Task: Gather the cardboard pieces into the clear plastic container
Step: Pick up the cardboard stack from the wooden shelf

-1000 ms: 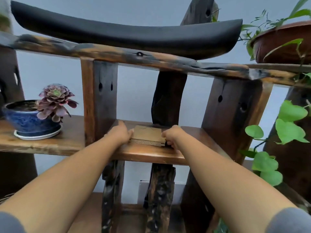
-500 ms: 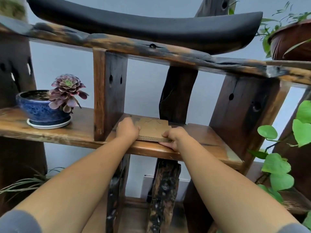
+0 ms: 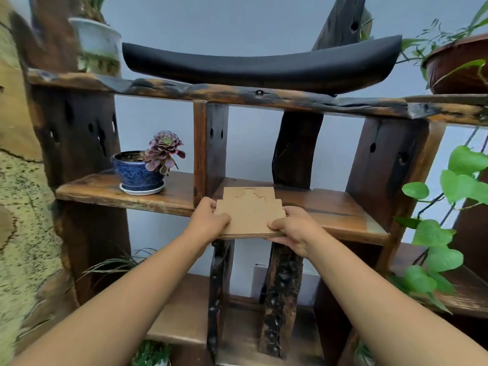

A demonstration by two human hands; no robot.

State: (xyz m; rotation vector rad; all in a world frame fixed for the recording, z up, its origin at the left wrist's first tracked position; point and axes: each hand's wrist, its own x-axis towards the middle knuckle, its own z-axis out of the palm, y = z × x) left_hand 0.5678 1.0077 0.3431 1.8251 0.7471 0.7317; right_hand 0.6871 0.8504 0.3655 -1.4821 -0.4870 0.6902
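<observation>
A flat stack of brown cardboard pieces (image 3: 249, 211) with stepped corners and a cut outline on top is held at the front edge of the wooden shelf (image 3: 340, 215), its near edge out past the shelf. My left hand (image 3: 208, 220) grips the stack's left side, thumb on top. My right hand (image 3: 295, 229) grips its right near corner, fingers under it. No clear plastic container is in view.
A blue pot with a purple succulent (image 3: 148, 167) stands on the shelf to the left, beyond a wooden upright (image 3: 208, 151). A black curved dish (image 3: 264, 64) lies on the upper shelf. Green vine leaves (image 3: 435, 233) hang at right. A rough textured surface (image 3: 15, 207) is at the far left.
Both hands have drawn the cardboard stack toward me, from lying on the shelf to overhanging its front edge. The view has pulled back and shifted left.
</observation>
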